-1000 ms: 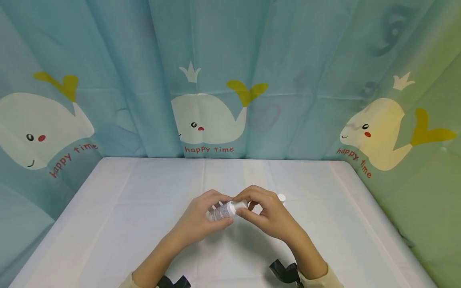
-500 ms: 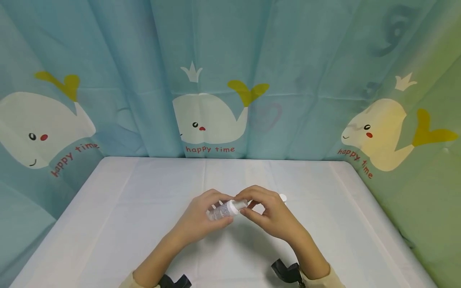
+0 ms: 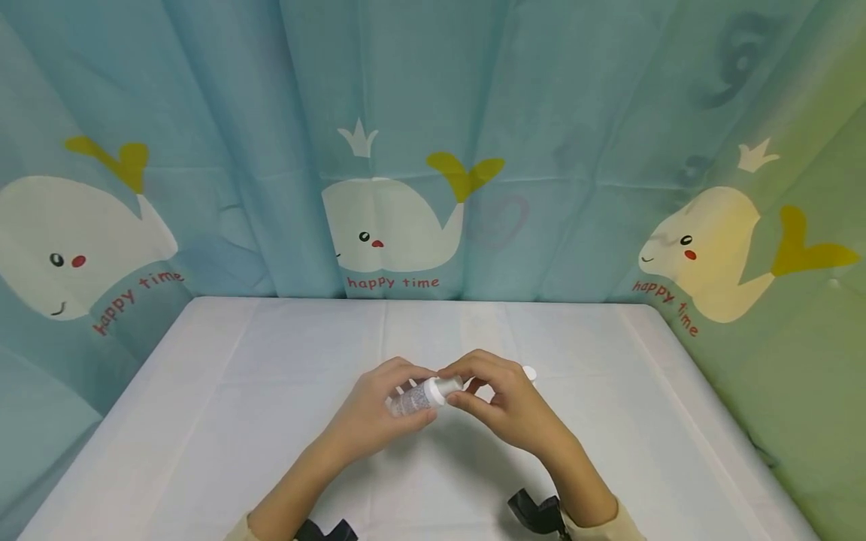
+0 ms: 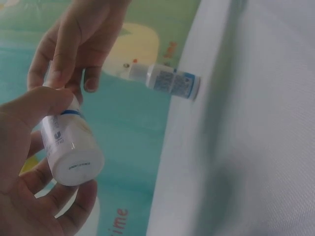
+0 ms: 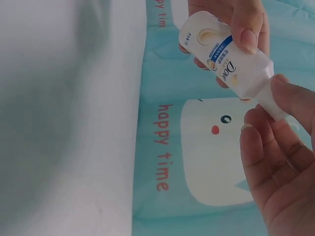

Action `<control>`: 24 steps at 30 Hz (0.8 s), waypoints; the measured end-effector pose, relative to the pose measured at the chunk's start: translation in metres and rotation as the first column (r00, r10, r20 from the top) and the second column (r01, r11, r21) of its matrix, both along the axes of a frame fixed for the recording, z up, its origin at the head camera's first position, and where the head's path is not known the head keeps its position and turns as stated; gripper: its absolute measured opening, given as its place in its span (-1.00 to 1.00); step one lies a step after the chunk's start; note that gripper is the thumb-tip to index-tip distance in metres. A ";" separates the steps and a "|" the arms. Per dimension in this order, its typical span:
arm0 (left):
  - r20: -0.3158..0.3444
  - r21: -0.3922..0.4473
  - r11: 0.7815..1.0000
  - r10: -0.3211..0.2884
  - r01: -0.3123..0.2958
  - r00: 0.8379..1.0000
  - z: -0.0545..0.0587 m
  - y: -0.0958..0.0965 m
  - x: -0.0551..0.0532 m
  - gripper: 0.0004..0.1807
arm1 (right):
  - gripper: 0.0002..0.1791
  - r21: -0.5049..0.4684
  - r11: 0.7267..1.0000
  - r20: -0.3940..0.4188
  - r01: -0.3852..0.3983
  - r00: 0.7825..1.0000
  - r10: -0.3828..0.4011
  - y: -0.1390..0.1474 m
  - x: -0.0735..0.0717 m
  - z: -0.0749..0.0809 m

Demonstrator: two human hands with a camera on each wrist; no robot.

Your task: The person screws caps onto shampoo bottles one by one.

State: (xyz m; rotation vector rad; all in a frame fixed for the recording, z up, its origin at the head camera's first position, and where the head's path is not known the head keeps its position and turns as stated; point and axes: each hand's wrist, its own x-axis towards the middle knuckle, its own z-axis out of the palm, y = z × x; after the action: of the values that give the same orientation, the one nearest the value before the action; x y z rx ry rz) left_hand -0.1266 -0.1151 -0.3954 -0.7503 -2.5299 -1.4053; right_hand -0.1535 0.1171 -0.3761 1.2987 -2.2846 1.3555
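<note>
A small white Dove bottle (image 5: 219, 49) is in my left hand (image 3: 379, 412), whose thumb and fingers grip its body. It lies tilted above the table, its cap end toward my right hand (image 3: 504, 394) and its round base (image 4: 78, 166) facing the left wrist camera. My right thumb and fingertips pinch the narrow cap (image 3: 450, 385). The cap appears set on the bottle's neck in the right wrist view. Fingers cover part of the label.
A second bottle (image 4: 172, 83) of similar shape stands upright on the white table (image 3: 271, 361), beyond my right hand. In the head view only its white top (image 3: 530, 373) shows. A blue-green curtain (image 3: 399, 90) with whale prints hangs along the table's back edge.
</note>
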 end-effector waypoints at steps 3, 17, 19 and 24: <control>-0.002 0.004 1.000 -0.001 0.001 1.000 0.000 0.000 0.001 -0.58 | -0.73 0.000 1.000 0.003 0.007 1.000 -0.007 -0.001 0.001 0.001; -0.002 0.004 1.000 0.023 -0.023 1.000 -0.001 -0.002 0.002 -0.57 | -0.74 -0.010 1.000 -0.032 0.000 0.999 0.000 -0.004 0.003 0.003; 0.006 0.003 1.000 0.020 -0.020 1.000 -0.001 -0.002 0.001 -0.58 | -0.75 -0.016 1.000 -0.034 -0.004 0.999 0.003 -0.004 0.003 0.002; 0.000 0.007 1.000 0.000 0.000 1.000 0.000 -0.002 0.000 -0.59 | -0.75 -0.028 1.000 -0.037 -0.004 0.999 0.003 -0.003 0.002 0.002</control>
State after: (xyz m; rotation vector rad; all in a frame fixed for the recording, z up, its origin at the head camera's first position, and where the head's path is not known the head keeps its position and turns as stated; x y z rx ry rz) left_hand -0.1264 -0.1171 -0.3958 -0.7493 -2.5234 -1.4141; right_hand -0.1515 0.1143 -0.3744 1.3085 -2.2324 1.3475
